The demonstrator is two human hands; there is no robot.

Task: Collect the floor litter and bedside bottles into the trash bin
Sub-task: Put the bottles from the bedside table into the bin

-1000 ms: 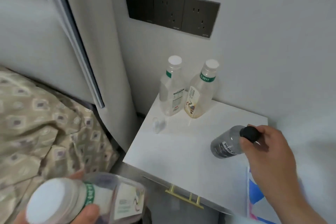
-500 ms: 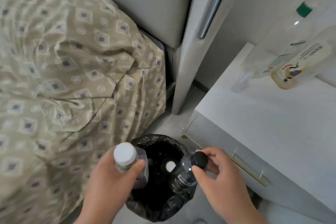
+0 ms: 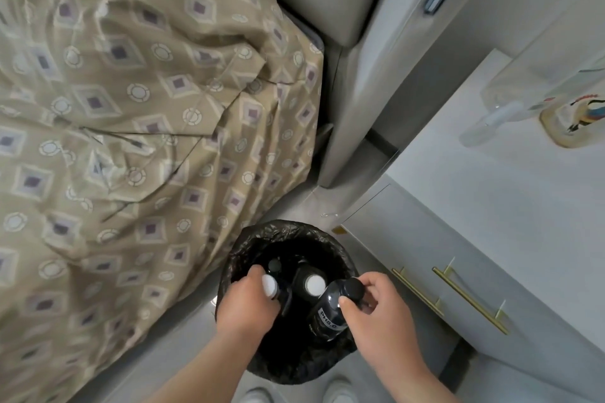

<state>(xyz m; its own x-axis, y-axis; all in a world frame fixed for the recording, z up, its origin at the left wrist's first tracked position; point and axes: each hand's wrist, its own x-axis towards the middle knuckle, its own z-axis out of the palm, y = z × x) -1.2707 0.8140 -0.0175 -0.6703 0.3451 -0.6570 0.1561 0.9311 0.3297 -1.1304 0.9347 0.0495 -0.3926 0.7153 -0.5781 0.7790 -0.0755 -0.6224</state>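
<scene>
Pinching a dark bottle [image 3: 329, 309] just under its black cap, the right hand [image 3: 381, 307] holds it tilted over the black-lined trash bin [image 3: 281, 234]; the left hand [image 3: 244, 303] curls round a white-capped bottle [image 3: 270, 286] within the rim. A white cap [image 3: 315, 285] and a dark cap [image 3: 274, 266] show bottles already inside. Two bottles [image 3: 569, 121] on the bedside cabinet [image 3: 491, 199] are not yet collected; the job looks about half done.

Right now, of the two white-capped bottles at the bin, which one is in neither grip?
The middle bottle, inside the trash bin, between the hands. The left grip holds the other white-capped bottle; the right grip holds a dark bottle.
</scene>
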